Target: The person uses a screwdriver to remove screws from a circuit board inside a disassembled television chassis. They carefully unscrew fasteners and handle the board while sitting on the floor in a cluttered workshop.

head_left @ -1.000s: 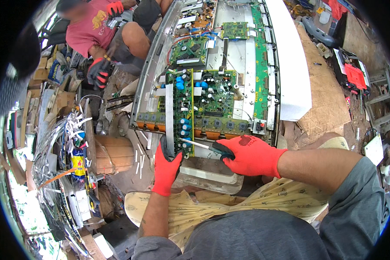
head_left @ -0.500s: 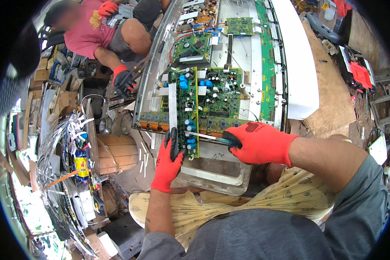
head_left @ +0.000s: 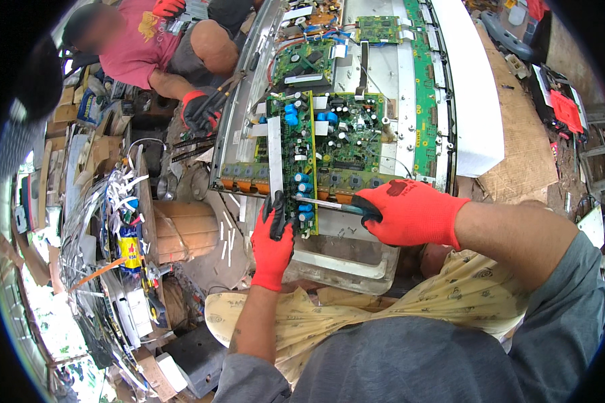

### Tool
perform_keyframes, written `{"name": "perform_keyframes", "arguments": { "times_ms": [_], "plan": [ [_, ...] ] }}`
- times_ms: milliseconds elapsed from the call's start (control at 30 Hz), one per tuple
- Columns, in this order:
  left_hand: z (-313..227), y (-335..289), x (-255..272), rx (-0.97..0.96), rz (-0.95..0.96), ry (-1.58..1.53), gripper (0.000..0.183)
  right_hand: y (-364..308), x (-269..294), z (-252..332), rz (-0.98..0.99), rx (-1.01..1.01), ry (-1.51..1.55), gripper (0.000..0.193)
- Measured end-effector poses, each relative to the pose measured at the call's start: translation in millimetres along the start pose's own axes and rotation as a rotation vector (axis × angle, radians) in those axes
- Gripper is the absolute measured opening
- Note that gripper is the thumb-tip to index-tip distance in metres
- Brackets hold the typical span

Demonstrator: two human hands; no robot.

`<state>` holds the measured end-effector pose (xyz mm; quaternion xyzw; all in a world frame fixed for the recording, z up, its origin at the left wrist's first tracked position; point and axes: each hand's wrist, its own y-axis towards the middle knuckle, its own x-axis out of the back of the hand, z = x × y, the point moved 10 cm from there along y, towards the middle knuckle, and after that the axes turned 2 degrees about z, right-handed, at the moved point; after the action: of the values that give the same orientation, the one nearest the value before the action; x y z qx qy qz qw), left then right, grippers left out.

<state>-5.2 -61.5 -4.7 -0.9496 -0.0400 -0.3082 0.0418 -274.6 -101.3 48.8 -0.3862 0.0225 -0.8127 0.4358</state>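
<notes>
A narrow green circuit board point(head_left: 301, 168) with blue capacitors and a long silver metal strip point(head_left: 275, 151) lies over a larger green board point(head_left: 349, 144) on the back of a flat display panel. My left hand point(head_left: 273, 248), in a red glove with black fingertips, is closed on the narrow board's near end. In my right hand point(head_left: 410, 213), also gloved red, is a screwdriver point(head_left: 335, 205) with a dark teal handle. Its shaft points left across the narrow board, beside the blue capacitors; the tip's exact contact is hard to make out.
At the upper left a co-worker's gloved hand point(head_left: 200, 113) holds a dark tool by the panel's edge. White foam point(head_left: 474, 114) stands along the right side. Tangled cables and strips point(head_left: 94, 269) fill the left, beside a brown drum-shaped object point(head_left: 185, 230). A red-and-black case point(head_left: 563, 111) lies far right.
The whole view has shifted slightly. My hands, the narrow board and the screwdriver keep nearly the same arrangement. The co-worker's lower hand has come closer to the panel's left edge.
</notes>
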Motion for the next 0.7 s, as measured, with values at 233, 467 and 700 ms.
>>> {"name": "perform_keyframes", "arguments": {
  "times_ms": [233, 467, 700],
  "plan": [
    [-6, -1, 2, -0.178, -0.105, 0.011, 0.048, -8, 1, 7, -0.014, -0.028, 0.069, 0.033],
    [9, -2, 3, 0.019, -0.09, -0.079, 0.048, -26, -14, 13, -0.047, 0.014, 0.137, 0.043],
    [-9, -8, -1, -0.145, 0.069, -0.072, 0.081, -78, -55, 14, -0.279, 0.013, 0.369, 0.051]
  ]
}}
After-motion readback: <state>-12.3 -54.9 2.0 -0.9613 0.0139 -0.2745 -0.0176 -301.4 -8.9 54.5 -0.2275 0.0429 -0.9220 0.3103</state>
